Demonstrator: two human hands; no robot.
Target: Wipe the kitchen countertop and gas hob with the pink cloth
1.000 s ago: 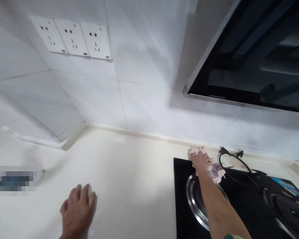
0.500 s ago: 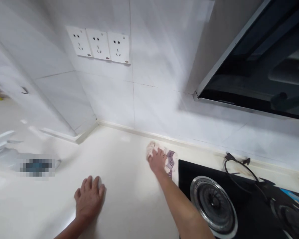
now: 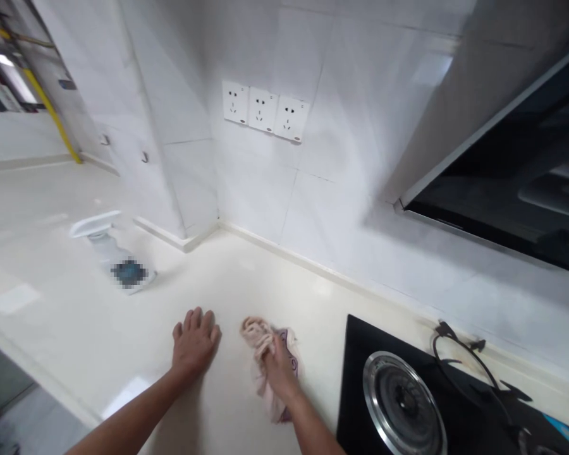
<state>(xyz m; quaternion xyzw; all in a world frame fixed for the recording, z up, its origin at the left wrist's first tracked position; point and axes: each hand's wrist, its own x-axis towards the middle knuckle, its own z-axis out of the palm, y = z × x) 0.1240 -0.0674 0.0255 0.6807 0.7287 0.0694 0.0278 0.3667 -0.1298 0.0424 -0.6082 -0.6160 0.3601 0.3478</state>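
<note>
My right hand (image 3: 277, 374) presses a crumpled pink cloth (image 3: 262, 341) onto the cream countertop (image 3: 123, 328), its fingers curled over the fabric. The cloth shows a purple print at its right side. My left hand (image 3: 193, 340) lies flat on the countertop just left of the cloth, fingers stretched out and holding nothing. Both forearms reach in from the bottom edge.
A black gas hob (image 3: 355, 392) with a steel burner ring (image 3: 403, 404) sits at the right, a black pan support (image 3: 459, 360) behind it. A white spray bottle (image 3: 109, 249) stands at the left. Three wall sockets (image 3: 264, 117) and a range hood (image 3: 512, 183) are above.
My right hand has dragged the cloth from the hob's back edge leftward and toward me across the countertop. The view has swung left and pulled back. My left hand stays flat.
</note>
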